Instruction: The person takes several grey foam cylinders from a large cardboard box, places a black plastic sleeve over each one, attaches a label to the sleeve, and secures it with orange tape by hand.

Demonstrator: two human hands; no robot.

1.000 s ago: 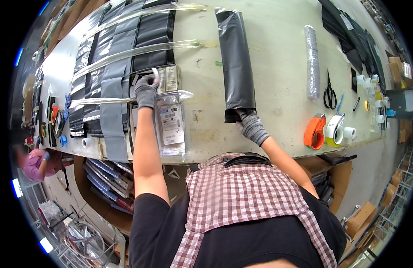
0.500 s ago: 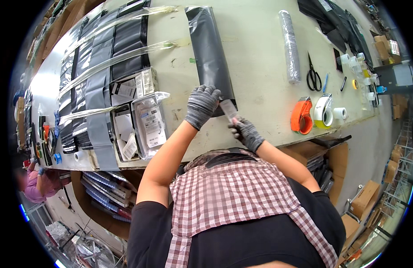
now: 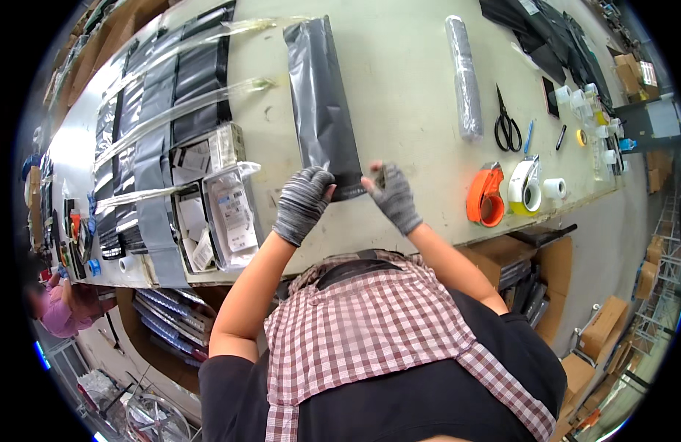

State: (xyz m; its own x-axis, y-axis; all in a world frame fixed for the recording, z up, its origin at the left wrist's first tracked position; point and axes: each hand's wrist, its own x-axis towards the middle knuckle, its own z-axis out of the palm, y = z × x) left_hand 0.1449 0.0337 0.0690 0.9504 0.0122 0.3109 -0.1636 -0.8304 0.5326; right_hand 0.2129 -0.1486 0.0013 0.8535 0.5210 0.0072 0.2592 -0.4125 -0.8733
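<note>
The long dark grey plastic mailer bag [image 3: 322,103] lies flat on the pale worktable [image 3: 407,96], its near end at the table's near edge. The left gloved hand [image 3: 302,203] and right gloved hand [image 3: 391,196] each pinch a near corner. Judged light, limp and slippery; hold it at the open end's corners. Count: one bag in hand, one pair of black scissors [image 3: 506,121] far right, one orange tape dispenser [image 3: 485,196] at right.

bag [image 3: 322,103] black | gloves [image 3: 302,202] grey | tape dispenser [image 3: 486,195] orange
</note>
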